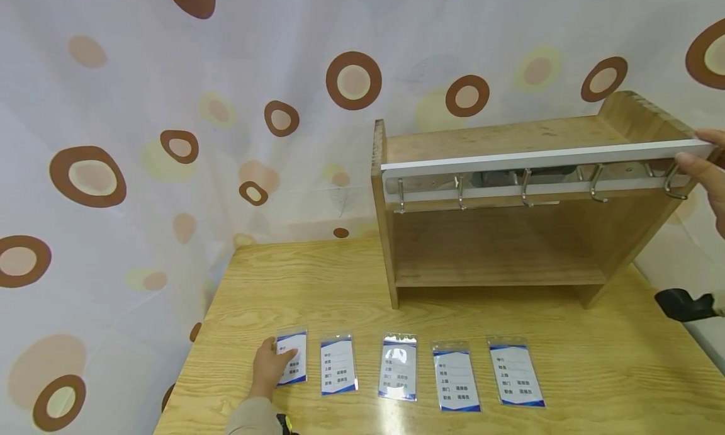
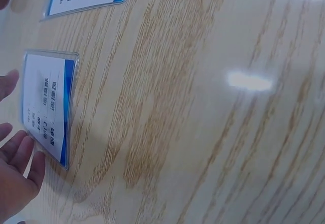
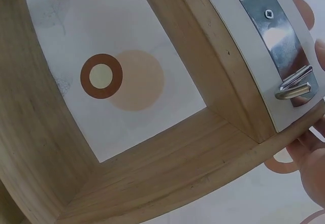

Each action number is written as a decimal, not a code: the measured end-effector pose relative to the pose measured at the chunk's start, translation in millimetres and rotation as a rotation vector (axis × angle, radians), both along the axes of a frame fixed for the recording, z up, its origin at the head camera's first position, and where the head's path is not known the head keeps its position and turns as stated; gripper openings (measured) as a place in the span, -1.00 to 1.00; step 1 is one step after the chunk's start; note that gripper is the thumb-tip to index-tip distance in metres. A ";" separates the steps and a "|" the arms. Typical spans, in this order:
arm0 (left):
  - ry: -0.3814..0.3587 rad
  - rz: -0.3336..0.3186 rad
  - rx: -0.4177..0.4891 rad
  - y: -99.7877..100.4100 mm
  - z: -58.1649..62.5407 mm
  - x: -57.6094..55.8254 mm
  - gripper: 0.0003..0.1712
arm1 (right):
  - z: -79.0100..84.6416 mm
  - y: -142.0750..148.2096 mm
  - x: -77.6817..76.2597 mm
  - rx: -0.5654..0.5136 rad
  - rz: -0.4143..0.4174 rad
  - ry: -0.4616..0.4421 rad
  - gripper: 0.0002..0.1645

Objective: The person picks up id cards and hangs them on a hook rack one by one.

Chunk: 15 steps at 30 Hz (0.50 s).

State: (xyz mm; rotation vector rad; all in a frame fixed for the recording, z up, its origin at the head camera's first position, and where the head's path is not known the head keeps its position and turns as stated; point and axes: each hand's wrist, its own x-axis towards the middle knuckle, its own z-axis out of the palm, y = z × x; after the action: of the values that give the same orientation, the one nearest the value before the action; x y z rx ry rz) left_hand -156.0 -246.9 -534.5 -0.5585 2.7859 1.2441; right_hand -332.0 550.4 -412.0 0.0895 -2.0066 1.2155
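My left hand (image 1: 270, 367) is at the leftmost plastic-sleeved name badge (image 1: 299, 344) on the table. Its thumb lies over the badge, and the other fingers are by the left edge. In the left wrist view, loosely bent fingertips (image 2: 23, 145) meet the edge of this badge (image 2: 45, 94), which lies flat. At the far right, my right hand (image 1: 712, 180) grips the upper front corner of a wooden shelf (image 1: 498, 246), thumb on its white hook rail (image 1: 544, 156). In the right wrist view, the fingers (image 3: 311, 170) wrap around the shelf's side panel (image 3: 172, 170).
Several more badges lie in a row to the right, including one in the middle (image 1: 398, 367) and one at the right end (image 1: 516, 372). Metal hooks (image 1: 525, 188) hang from the shelf's front. A patterned cloth (image 1: 226, 107) covers the wall behind the wooden table (image 1: 317, 284).
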 end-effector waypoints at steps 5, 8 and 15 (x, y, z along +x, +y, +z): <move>0.021 0.023 -0.065 5.5 -3.6 -1.5 -0.32 | 3.0 -1.2 -1.4 -0.044 0.001 0.078 -0.48; 0.012 0.038 -0.129 9.6 -5.7 -1.9 -0.30 | 10.0 -13.4 4.2 -0.101 0.017 0.102 -0.52; -0.057 0.048 -0.237 12.7 -9.9 -1.1 -0.20 | 79.3 -120.3 72.7 -0.199 0.034 0.135 -0.63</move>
State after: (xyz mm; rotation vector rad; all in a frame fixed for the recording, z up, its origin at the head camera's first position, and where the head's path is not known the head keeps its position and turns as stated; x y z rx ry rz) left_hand -157.1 -234.2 -544.3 -0.6652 2.9068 0.8938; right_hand -259.3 430.1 -332.7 0.1052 -1.7662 1.3869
